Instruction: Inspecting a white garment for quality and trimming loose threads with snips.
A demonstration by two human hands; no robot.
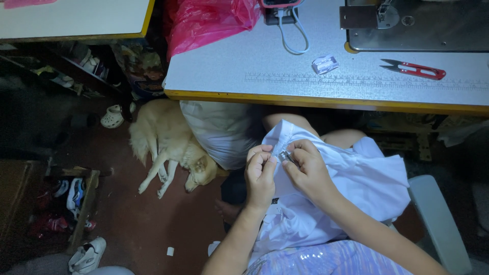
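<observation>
Closest to me, my left hand (261,173) pinches the edge of a white cloth (351,188) with its fingers closed tight on it. My right hand (308,170) sits just beside it, fingers curled around a small metal tool (286,156) that touches the same edge. The cloth lies bunched on my lap, just below the table. I think the work on that edge is only partly done, because both hands are busy on one little spot and most of the cloth hangs loose.

On the floor to the left a tan dog (170,147) sleeps next to a stuffed white sack (221,132). I cannot see what is in the sack. A wooden crate (84,209) farther left holds shoes.

Farther off, on the grey table (229,66), lie red snips (413,69), a small clear box (325,64) and a white cable (293,38). A pink plastic bag (204,20) sits at the corner, and what is inside is hidden. The sewing machine (417,25) stands at the back.
</observation>
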